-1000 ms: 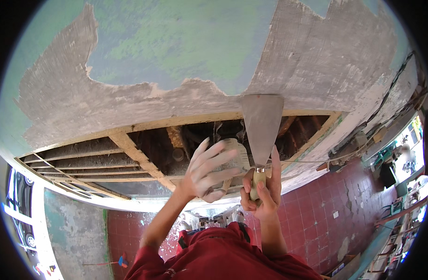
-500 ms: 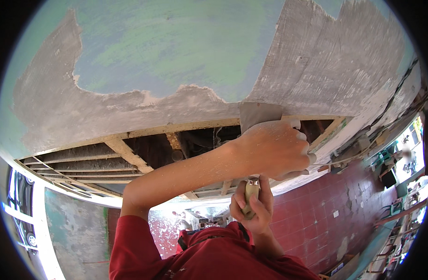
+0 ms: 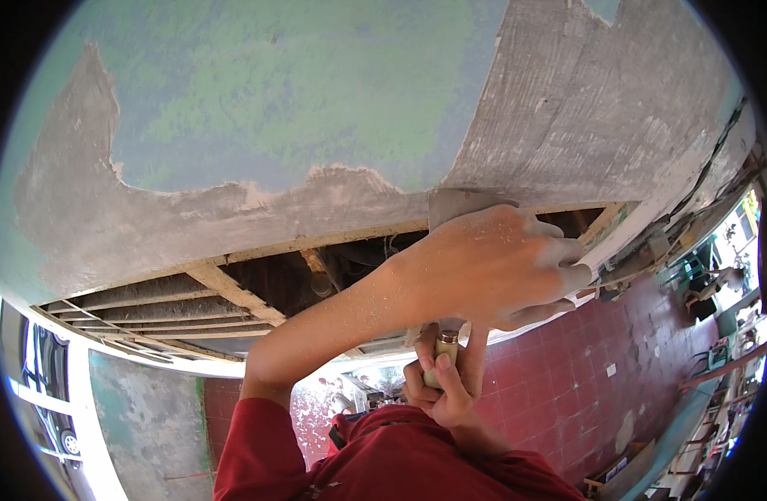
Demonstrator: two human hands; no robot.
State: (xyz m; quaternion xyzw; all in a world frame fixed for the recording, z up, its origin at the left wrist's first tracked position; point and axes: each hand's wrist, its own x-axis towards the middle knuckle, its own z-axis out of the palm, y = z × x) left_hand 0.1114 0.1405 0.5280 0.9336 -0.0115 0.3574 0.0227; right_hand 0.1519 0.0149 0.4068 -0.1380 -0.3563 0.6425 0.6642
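Observation:
My right hand (image 3: 447, 386) is closed round the pale handle of a scraper (image 3: 447, 342), which has a metal collar at its top. The wide grey blade (image 3: 460, 205) shows above, at the edge of the ceiling panel, where peeled grey surface meets green-blue paint (image 3: 317, 92). My left hand (image 3: 509, 263) crosses in front of the blade, back toward me, hiding its middle. Its dusty fingers stretch out to the right, loosely apart. Whether the left palm presses on the blade is hidden.
Beside the blade runs a long opening with wooden battens (image 3: 233, 288) and a dark cavity behind. Below lies a red tiled floor (image 3: 559, 376). A cable (image 3: 718, 154) hangs along the right. Chairs and clutter stand far right; a parked vehicle (image 3: 45, 367) shows at left.
My left hand has come slightly lower, and its fingers have straightened from a curl. The view has shifted a little. My right hand keeps its hold on the scraper.

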